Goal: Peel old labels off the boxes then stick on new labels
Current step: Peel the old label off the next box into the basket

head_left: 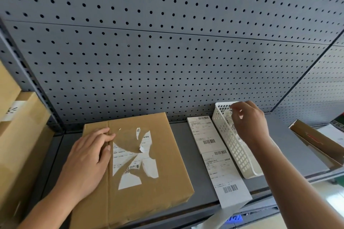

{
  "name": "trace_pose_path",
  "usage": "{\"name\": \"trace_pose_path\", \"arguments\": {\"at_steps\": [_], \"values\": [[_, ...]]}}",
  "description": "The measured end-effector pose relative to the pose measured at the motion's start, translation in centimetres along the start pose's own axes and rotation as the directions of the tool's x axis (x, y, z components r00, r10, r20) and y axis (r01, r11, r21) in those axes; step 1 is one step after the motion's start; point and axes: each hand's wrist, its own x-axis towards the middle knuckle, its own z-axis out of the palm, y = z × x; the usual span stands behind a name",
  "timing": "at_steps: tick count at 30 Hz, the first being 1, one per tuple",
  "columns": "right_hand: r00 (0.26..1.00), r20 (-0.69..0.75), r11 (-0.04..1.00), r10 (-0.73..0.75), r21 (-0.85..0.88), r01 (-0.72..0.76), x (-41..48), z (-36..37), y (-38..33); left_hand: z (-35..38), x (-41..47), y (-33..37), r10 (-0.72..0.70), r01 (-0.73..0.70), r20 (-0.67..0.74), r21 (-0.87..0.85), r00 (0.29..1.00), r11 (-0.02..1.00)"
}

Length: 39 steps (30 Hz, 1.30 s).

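Left fingers (101, 138) flat on box (167, 182), right fingers (237, 107) bunched above basket (237, 151)

One wide-angle head view, set close above a grey shelf (181, 136), facing forward and slightly down; the left hand (87, 156) and right hand (249, 122) sit low in frame; beyond the fingers a pegboard wall (167, 42) fills the upper two thirds, bowed by the lens.

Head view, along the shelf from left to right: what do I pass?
Stacked brown cardboard cartons → left hand → torn white paper label → strip of new white labels → white perforated plastic basket → open brown carton.
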Motion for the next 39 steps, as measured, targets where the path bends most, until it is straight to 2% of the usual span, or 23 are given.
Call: {"name": "trace_pose_path", "arguments": {"at_steps": [11,16,21,24,29,39], "values": [[0.98,0.094,0.963,-0.175,0.224,0.15,-0.9,2.9,-7.6,0.1,0.0,0.2,0.016,-0.016,-0.03,-0.004,0.999,1.0],[0.954,0.141,0.937,-0.265,0.273,0.22,-1.9,4.7,-10.9,0.1,0.0,0.3,0.02,-0.02,-0.038,-0.005,0.999,1.0],[0.909,0.244,0.9,-0.339,0.367,0.237,-3.3,6.2,-14.0,-0.1,-0.1,0.5,0.024,-0.025,-0.051,-0.012,0.998,1.0],[0.861,0.356,0.89,-0.363,0.406,0.208,-4.3,7.0,-15.5,-0.1,-0.1,0.6,0.03,-0.031,-0.056,-0.019,0.998,0.999],[0.791,0.464,0.891,-0.398,0.4,0.214,-5.2,8.9,-17.4,0.0,-0.2,0.5,0.037,-0.039,-0.075,-0.032,0.996,0.999],[0.816,0.444,0.918,-0.371,0.305,0.251,-5.3,10.6,-18.4,0.2,-0.2,0.3,0.038,-0.042,-0.088,-0.044,0.995,0.998]]}}
